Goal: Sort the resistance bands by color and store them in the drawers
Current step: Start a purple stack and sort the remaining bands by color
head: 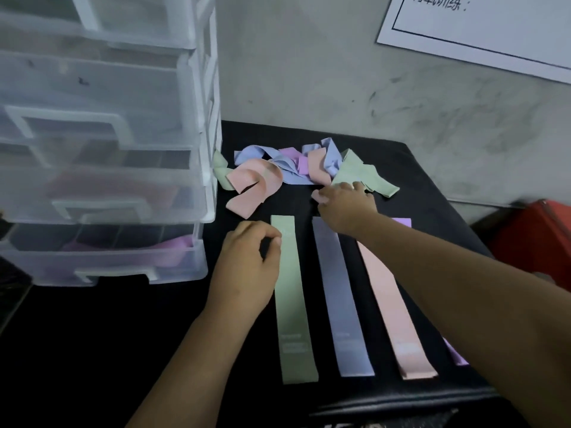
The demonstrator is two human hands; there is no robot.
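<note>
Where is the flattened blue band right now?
In the head view the blue band lies flat on the black table, between the flat green band on its left and the flat pink band on its right.

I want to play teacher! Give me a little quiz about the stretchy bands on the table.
1. True or false: of the flat bands, the green flat band lies nearest the drawers.
2. The right hand touches a band in the pile. Its colour? A pink, B green, C blue.
3. Fill in: the bottom drawer holds a ____ band.
Key: 1 true; 2 B; 3 purple.
</note>
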